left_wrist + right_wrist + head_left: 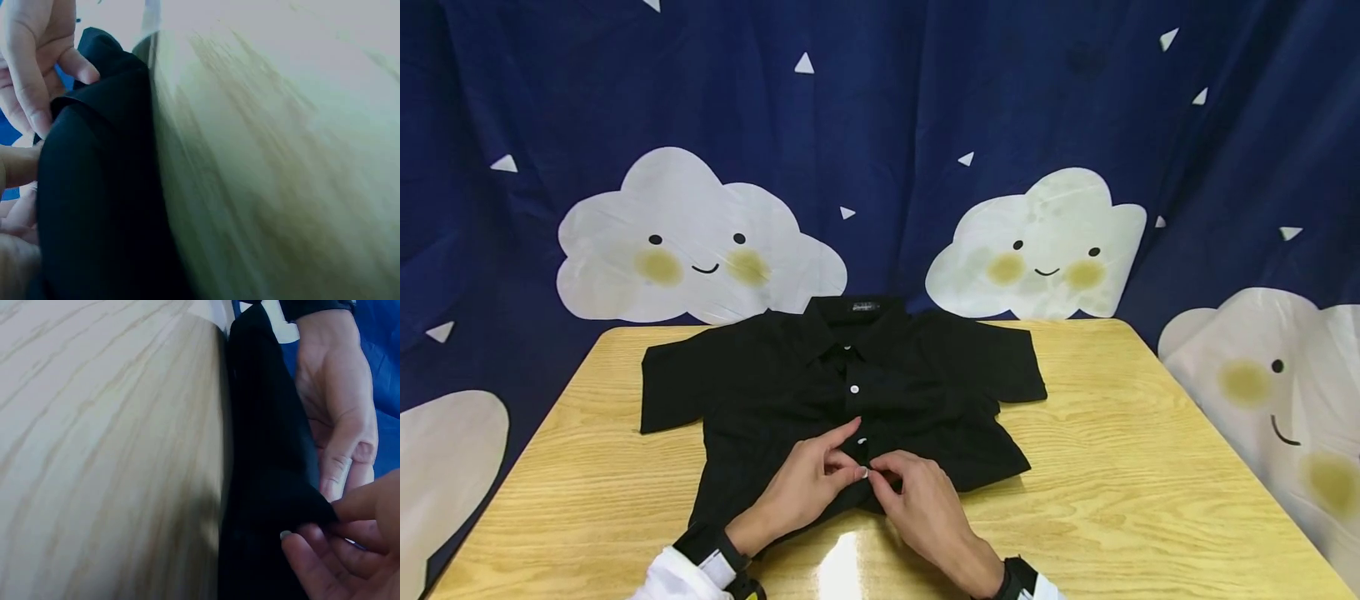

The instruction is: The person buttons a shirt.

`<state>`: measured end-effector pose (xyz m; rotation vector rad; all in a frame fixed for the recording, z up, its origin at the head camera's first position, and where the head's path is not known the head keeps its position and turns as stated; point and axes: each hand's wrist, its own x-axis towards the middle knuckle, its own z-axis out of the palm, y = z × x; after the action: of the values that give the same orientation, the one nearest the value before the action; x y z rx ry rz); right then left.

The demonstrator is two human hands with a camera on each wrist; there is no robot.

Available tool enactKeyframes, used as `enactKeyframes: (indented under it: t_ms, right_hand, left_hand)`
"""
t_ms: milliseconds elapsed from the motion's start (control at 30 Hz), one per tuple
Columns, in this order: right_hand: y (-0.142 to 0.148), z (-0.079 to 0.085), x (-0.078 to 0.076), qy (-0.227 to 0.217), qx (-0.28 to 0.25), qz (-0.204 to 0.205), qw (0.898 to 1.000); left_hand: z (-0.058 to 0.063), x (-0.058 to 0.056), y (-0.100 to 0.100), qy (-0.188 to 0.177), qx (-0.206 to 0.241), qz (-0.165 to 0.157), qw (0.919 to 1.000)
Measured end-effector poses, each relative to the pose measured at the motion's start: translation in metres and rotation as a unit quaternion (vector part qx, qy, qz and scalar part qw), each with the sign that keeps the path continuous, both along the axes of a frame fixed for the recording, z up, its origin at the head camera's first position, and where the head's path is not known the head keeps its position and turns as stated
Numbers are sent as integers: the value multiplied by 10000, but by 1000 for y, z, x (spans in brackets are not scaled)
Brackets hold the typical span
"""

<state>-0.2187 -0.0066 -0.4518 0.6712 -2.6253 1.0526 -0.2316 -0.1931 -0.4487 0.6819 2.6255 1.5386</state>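
A black short-sleeved button-up shirt (752,383) lies front up on the table, its collar at the far side and its lower part bunched near me. At the front placket, my left hand (805,483) pinches the cloth beside a white button, thumb low and index finger stretched out above. My right hand (925,504) pinches the placket from the other side, its fingertips meeting the left ones. In the right wrist view, the right hand (350,556) grips a fold of dark cloth (269,487). The fingertips partly hide the button between them.
Another white button (854,389) shows higher on the placket. The light wooden table (1112,450) extends on both sides of the shirt. Behind it hangs a dark blue curtain (880,108) with smiling white clouds. Dark bands circle both wrists.
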Motion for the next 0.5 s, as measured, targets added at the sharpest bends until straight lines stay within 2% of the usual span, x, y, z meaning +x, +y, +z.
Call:
enactKeyframes:
  t_ms: [133,267,400,500]
  right_hand:
    - [0,-3,0,102,-46,-1,9999]
    - [-1,-5,1,331,142,-5,9994]
    - [-1,-7,2,777,414,-34,9961]
    - [-2,-8,3,938,432,-33,9946]
  left_hand:
    - [3,-2,2,20,-48,-86,9999]
    - [4,-2,5,59,-186,-56,9998]
    - [4,-1,10,379,-354,-11,9987]
    - [5,0,13,669,-390,111,9969]
